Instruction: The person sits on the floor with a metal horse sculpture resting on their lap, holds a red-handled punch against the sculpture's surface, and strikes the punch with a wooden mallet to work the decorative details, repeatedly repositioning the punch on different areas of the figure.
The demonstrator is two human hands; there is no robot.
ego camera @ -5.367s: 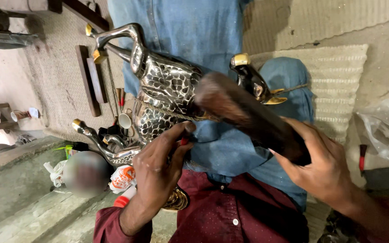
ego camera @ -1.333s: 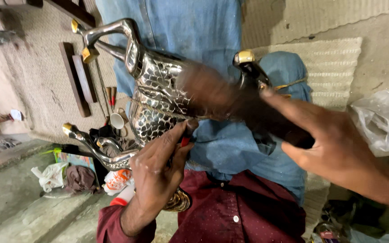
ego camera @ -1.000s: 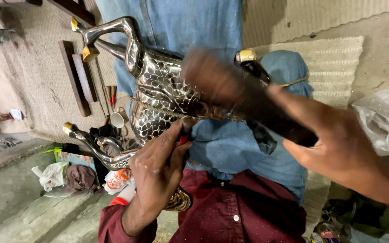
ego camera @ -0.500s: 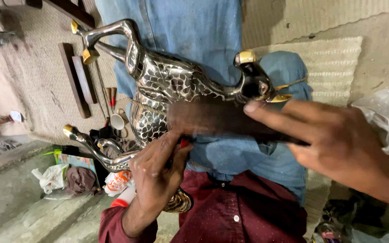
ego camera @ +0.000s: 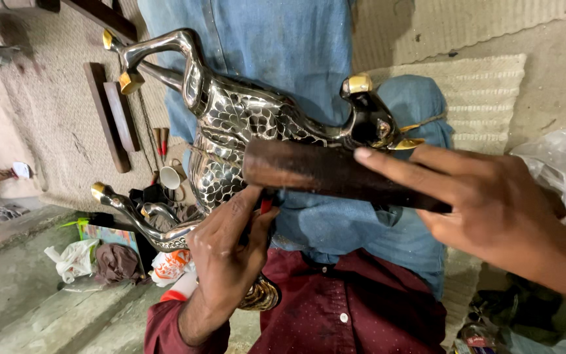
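Figurine: a silver metal animal figurine with a scaly engraved pattern and brass-coloured tips lies across the person's lap, over the blue jeans.
Left hand: the left hand is closed around a thin red-handled tool, its point set against the figurine's underside.
Right hand: the right hand grips a dark wooden block like a mallet, index finger stretched along its top, the block lying level just above the red tool.
Progress: as I judge it, most of the body already carries the pattern, so the chasing looks well along; the long neck and legs look smoother. How much is left on the hidden side I cannot tell.
Around: a small cup, wooden strips and some spare tools lie on the floor beyond the knees; a clear plastic bag sits to the right.
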